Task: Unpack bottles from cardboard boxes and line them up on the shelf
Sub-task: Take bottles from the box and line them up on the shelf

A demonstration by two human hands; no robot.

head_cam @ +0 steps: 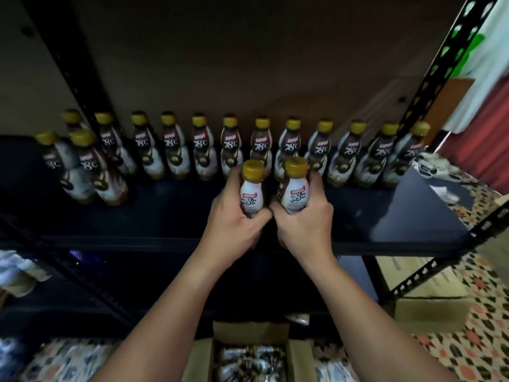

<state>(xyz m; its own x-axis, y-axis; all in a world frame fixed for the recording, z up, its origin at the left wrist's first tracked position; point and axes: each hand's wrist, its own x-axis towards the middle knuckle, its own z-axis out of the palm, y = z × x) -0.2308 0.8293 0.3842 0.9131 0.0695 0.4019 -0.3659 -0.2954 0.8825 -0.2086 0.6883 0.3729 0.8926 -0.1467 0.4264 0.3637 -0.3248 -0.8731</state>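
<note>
My left hand point(234, 219) grips a small coffee bottle point(252, 190) with a gold cap, held upright over the dark shelf point(385, 216). My right hand point(305, 219) grips a second bottle point(294, 188) of the same kind right beside it. Both bottles sit just in front of a long row of several identical bottles point(203, 147) lined up along the back of the shelf. Further bottles point(85, 166) stand forward at the left end. An open cardboard box point(248, 354) with more bottles inside lies below, between my forearms.
Black perforated metal uprights point(438, 67) frame the shelf at right and left. A closed cardboard box point(429, 307) sits on the patterned floor at the lower right. Wrapped packs lie on the floor at the left. The upper shelf board hangs overhead.
</note>
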